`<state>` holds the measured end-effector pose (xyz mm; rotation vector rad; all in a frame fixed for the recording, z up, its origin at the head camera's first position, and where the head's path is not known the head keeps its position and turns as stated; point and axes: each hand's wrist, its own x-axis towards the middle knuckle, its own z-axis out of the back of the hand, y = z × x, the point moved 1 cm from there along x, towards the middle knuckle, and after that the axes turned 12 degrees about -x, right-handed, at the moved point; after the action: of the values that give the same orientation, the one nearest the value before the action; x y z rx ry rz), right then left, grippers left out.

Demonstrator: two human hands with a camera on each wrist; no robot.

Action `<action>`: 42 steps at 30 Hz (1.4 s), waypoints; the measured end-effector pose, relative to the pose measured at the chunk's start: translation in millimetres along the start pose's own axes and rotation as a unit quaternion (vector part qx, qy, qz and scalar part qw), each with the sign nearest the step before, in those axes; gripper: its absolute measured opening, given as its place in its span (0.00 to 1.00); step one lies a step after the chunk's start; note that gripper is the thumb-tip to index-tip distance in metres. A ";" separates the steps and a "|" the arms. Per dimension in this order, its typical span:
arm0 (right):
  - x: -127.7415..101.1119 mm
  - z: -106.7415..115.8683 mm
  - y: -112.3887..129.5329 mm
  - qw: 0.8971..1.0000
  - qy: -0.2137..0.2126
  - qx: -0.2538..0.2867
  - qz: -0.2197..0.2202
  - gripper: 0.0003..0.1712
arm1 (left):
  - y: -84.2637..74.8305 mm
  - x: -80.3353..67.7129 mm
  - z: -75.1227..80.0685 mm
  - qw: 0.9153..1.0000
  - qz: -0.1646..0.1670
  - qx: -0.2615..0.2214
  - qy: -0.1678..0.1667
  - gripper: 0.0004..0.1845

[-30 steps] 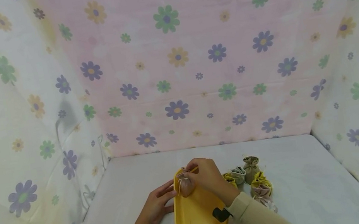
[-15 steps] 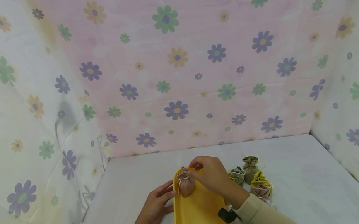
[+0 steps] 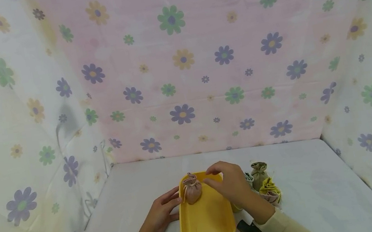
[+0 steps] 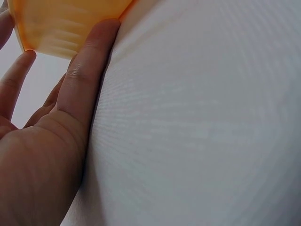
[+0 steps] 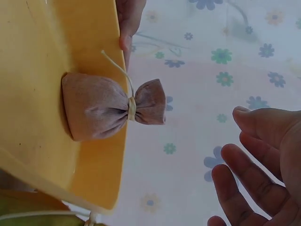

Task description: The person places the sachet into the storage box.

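Note:
A brownish-pink drawstring pouch stands upright in the far left corner of a yellow tray. Its neck is tied with a pale cord, as the right wrist view shows of the same pouch. My left hand touches the tray's left side with fingertips against the wall; in the left wrist view those fingers lie fairly straight along the table. Over the tray's far right part hangs my right hand, its thumb and fingers apart with nothing between them. The right wrist view has this hand apart from the pouch.
Right of the tray several more pouches cluster: an olive one, a yellow one and others partly hidden behind my right hand. A white cloth covers the table. Flower-printed curtains enclose the back and both sides.
My right hand has let go of the pouch's top and drawn away to the right, its fingers spreading. The pouch stays in the tray corner. My left hand has not moved.

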<state>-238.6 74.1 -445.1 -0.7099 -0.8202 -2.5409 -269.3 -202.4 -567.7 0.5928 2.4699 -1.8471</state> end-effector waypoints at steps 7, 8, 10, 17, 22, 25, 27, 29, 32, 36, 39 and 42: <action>-16.7 14.3 -9.9 0.999 -0.004 -0.026 -0.045 0.11 | 0.0 0.1 -0.2 1.000 0.001 0.001 -0.008 0.37; -19.0 15.3 -11.6 0.998 -0.004 -0.029 -0.050 0.11 | 0.0 0.1 -0.1 1.000 0.002 0.002 -0.010 0.38; -23.6 17.5 -14.7 0.998 -0.006 -0.031 -0.054 0.11 | 0.1 0.1 0.1 1.000 0.005 0.001 -0.015 0.38; -37.7 29.2 -19.7 0.998 -0.022 -0.034 -0.055 0.12 | -0.2 -0.7 -1.1 1.000 0.004 0.006 -0.019 0.38; -46.9 37.1 -23.7 0.996 -0.040 -0.050 -0.065 0.11 | -0.7 -1.1 -2.3 1.000 0.001 0.008 -0.022 0.38; -52.5 40.6 -27.3 0.995 -0.049 -0.048 -0.072 0.12 | -1.0 -0.9 -2.8 1.000 0.002 0.008 -0.023 0.39; -56.2 42.4 -30.7 0.994 -0.058 -0.050 -0.072 0.13 | -0.9 -0.2 -3.0 1.000 0.002 0.007 -0.023 0.39; -59.8 43.4 -34.3 0.994 -0.067 -0.055 -0.070 0.15 | -0.2 0.1 -2.8 1.000 0.002 0.005 -0.021 0.39; -65.2 45.0 -40.5 0.992 -0.077 -0.072 -0.073 0.17 | 1.1 0.9 -2.3 1.000 0.003 0.002 -0.019 0.39; -73.2 49.7 -47.2 0.988 -0.080 -0.082 -0.101 0.17 | 2.4 1.2 -1.4 1.000 0.002 0.004 -0.021 0.39; -79.1 53.4 -51.5 0.986 -0.076 -0.068 -0.132 0.16 | 2.3 1.2 -0.8 1.000 0.000 0.009 -0.021 0.39; -84.7 55.6 -55.9 0.982 -0.071 -0.051 -0.165 0.15 | 2.1 1.7 -0.1 1.000 0.001 0.009 -0.021 0.39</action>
<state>-178.7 167.5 -478.1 -0.8588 -0.9253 -2.8712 -270.3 -201.3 -570.0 0.5508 2.4285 -1.8645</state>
